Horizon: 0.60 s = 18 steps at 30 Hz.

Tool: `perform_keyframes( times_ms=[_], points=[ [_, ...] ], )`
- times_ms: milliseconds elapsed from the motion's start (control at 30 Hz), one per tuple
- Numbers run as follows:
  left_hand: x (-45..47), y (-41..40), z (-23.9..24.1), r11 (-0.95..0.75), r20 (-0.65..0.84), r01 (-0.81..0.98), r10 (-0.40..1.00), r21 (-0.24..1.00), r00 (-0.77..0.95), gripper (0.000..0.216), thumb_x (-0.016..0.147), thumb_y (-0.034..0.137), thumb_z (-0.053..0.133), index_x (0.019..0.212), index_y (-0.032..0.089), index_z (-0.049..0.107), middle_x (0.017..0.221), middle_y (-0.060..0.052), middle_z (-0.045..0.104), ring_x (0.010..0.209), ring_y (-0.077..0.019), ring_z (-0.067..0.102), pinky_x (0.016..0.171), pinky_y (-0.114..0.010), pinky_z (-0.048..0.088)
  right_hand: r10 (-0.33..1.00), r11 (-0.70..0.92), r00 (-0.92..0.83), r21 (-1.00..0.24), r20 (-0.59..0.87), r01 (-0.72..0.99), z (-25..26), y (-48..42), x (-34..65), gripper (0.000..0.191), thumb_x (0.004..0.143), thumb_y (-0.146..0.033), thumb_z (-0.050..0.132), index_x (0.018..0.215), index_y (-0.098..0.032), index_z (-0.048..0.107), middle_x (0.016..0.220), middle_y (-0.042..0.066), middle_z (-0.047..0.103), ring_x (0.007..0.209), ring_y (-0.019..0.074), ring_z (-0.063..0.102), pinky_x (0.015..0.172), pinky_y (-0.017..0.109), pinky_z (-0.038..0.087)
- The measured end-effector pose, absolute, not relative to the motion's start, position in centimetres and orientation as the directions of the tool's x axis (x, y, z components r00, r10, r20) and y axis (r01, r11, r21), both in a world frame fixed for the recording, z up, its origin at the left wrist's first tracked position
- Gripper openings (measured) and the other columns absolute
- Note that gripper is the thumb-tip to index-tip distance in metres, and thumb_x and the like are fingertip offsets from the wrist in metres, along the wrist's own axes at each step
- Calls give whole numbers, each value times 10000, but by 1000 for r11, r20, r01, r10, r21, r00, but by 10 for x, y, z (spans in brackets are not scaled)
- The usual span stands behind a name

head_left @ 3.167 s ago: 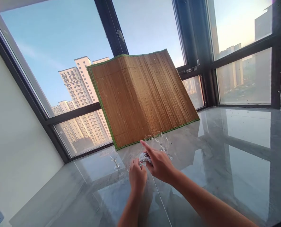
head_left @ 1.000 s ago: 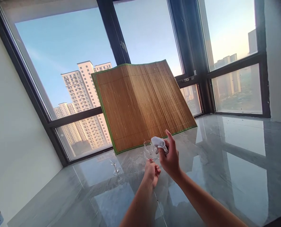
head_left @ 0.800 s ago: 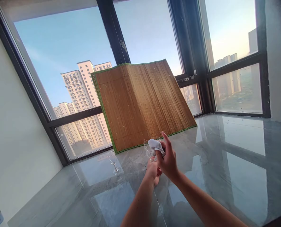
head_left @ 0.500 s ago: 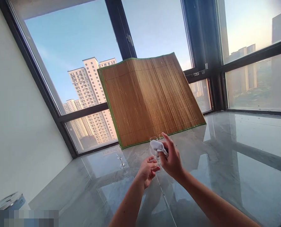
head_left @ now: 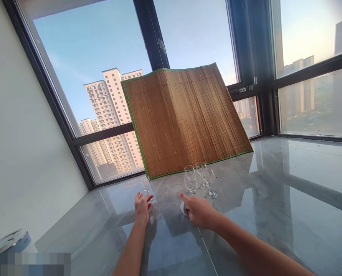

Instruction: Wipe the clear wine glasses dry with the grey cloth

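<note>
A clear wine glass (head_left: 144,181) stands upright near the mat's lower left corner. My left hand (head_left: 142,208) is at its lower part, fingers apart on the near side of the stem; whether they touch it is hard to see. Farther right, my right hand (head_left: 201,211) is closed on a white cloth (head_left: 184,209), mostly hidden beneath the hand and low over the surface. Just beyond that hand several clear stemmed glasses stand grouped together, among them a front glass (head_left: 191,184) and a right-hand glass (head_left: 207,177).
A brown bamboo mat (head_left: 185,119) with green edging leans against the window frame (head_left: 150,30) behind the glasses. Glossy grey marble-like tile (head_left: 96,230) forms the surface and reflects the windows. A round-topped container (head_left: 12,241) stands at lower left by the white wall (head_left: 15,134).
My left hand has moved left, from the grouped glasses to the lone wine glass. My right hand has lowered with the cloth from a glass's bowl towards the surface. The grouped glasses are now uncovered.
</note>
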<state>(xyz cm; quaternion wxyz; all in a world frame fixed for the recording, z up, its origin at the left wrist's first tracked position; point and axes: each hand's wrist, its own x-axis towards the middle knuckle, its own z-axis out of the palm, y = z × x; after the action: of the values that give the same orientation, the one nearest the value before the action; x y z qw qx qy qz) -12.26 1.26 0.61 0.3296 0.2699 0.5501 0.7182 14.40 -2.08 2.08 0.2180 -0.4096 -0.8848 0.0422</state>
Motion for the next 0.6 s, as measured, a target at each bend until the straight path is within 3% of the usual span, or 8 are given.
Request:
perform_keyframes(
  times_ms=[167,367,600],
  points=[
    [-117,17,5,-170,-34,-402,890,900,-454,533,746,73,655,1192,236,412,1060,-35,595,810,-149,707,495,-158,445,806,579,-513,-210,295,788,18,-17,150,717,691,-79,500,1402,-159,443,871,109,725,734,236,664,540,284,277],
    [-114,17,7,-147,-61,-442,904,885,-423,338,777,26,602,1054,200,517,833,-3,577,666,-97,655,568,-180,516,836,537,-480,-217,265,815,20,-7,157,573,698,-84,498,1262,-177,538,871,117,719,743,256,668,532,283,253],
    [-92,11,13,-151,-82,-412,865,899,-495,290,761,28,555,980,205,485,734,16,516,565,-73,563,560,-197,520,869,489,-442,-251,222,836,24,4,167,532,737,-105,485,1259,-203,518,919,109,706,803,254,653,565,272,266]
  ],
)
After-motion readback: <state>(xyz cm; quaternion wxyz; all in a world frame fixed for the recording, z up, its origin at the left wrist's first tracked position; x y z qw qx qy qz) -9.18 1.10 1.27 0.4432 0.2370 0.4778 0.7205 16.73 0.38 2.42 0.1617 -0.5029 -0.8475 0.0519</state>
